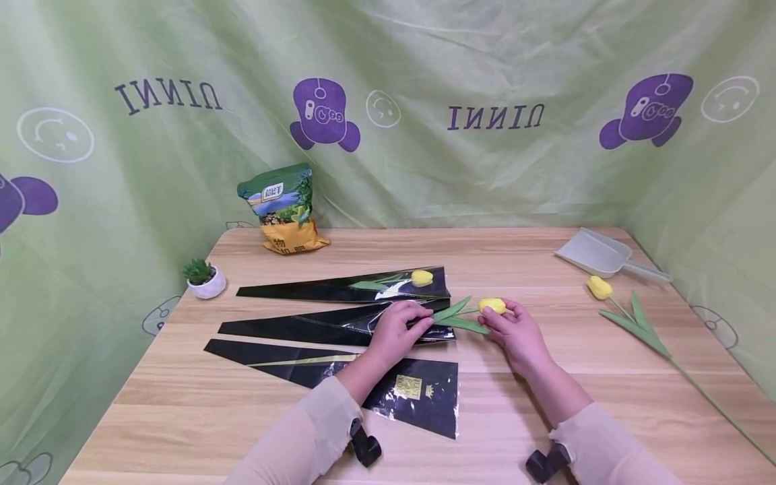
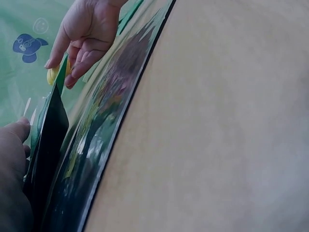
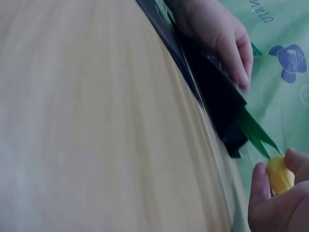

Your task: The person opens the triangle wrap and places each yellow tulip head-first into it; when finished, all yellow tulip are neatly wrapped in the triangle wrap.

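My right hand [image 1: 515,335] pinches the yellow bloom of an artificial tulip [image 1: 492,306] between thumb and fingers. The tulip's stem runs left into the mouth of the middle black flower sleeve [image 1: 291,327], and its green leaves stick out past the opening. At that opening my left hand [image 1: 397,331] grips the sleeve's edge; in the left wrist view the raised sleeve edge [image 2: 50,130] stands beside the fingers. Behind it lies another black sleeve [image 1: 303,288] with a yellow tulip [image 1: 422,277] inside. Nearest me, a flat black sleeve [image 1: 430,384] with gold print lies partly under my left forearm.
A loose yellow tulip [image 1: 642,328] lies along the table's right side, below a grey dustpan [image 1: 594,252]. At the back left stands a green and orange bag [image 1: 285,209]. A small potted plant [image 1: 207,281] sits at the left edge. Green printed cloth [image 1: 424,175] surrounds the table.
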Tool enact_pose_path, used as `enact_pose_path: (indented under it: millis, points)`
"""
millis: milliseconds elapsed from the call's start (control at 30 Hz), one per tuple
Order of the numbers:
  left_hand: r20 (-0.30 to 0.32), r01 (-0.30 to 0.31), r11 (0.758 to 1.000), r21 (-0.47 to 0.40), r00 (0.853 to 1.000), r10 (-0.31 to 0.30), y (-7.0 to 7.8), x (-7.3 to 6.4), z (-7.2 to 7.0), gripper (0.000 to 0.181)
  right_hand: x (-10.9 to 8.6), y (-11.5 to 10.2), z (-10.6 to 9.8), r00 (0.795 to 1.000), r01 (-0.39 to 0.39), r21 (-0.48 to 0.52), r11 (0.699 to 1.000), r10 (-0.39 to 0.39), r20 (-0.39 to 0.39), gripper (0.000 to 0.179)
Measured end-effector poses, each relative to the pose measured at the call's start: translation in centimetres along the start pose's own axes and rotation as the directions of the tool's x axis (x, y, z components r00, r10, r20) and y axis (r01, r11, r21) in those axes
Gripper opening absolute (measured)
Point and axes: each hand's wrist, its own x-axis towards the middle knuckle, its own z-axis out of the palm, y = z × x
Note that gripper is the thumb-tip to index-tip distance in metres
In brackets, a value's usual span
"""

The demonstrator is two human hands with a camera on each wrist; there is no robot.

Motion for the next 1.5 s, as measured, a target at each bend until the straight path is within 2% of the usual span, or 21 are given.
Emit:
enact_pose_path:
  millis: [133, 233, 333, 433, 533, 733, 967, 1167, 1500]
  points:
    - [0.000, -0.007, 1.000, 0.000, 1.000, 0.007, 0.0, 0.0, 0.0, 0.019, 0.4, -0.3, -1.4, 0.995, 0.008, -0.089, 0.996, 0.001, 0.102, 0.054]
    - [0.002, -0.002, 1.000, -0.002, 1.000, 0.002, 0.0, 0.1, 0.0, 0.019, 1.0, -0.5, -2.5, 0.984, 0.037, -0.204, 0.978, 0.000, 0.177, 0.058]
    - [0.003, 0.000, 1.000, 0.000, 1.000, 0.000, 0.0, 0.1, 0.0, 0.019, 1.5, -0.7, -3.4, 0.976, 0.085, -0.327, 0.941, -0.012, 0.218, 0.060]
    - [0.008, -0.004, 1.000, -0.002, 1.000, 0.004, 0.1, 0.1, 0.0, 0.020, 1.9, -1.0, -4.2, 0.971, 0.136, -0.441, 0.887, -0.030, 0.238, 0.060]
    - [0.014, -0.012, 1.000, -0.002, 1.000, 0.012, 0.0, 0.2, 0.0, 0.020, 2.2, -1.2, -4.7, 0.965, 0.164, -0.501, 0.850, -0.032, 0.261, 0.060]
    - [0.024, -0.009, 1.000, 0.003, 1.000, 0.009, 0.0, 0.2, -0.1, 0.020, 2.8, -1.3, -4.7, 0.953, 0.184, -0.528, 0.829, -0.018, 0.304, 0.055]
    - [0.031, -0.006, 1.000, 0.010, 1.000, 0.006, 0.1, 0.2, -0.1, 0.020, 3.3, -1.2, -3.2, 0.935, 0.221, -0.530, 0.819, -0.022, 0.354, 0.050]
    - [0.040, 0.006, 1.000, 0.008, 0.999, -0.006, 0.2, 0.2, -0.1, 0.021, 3.6, -0.9, -1.8, 0.934, 0.243, -0.568, 0.787, -0.030, 0.357, 0.048]
    - [0.053, 0.019, 1.000, 0.005, 0.998, -0.019, 0.2, 0.4, -0.1, 0.021, 3.9, -0.3, -0.1, 0.917, 0.242, -0.531, 0.812, -0.014, 0.398, 0.042]
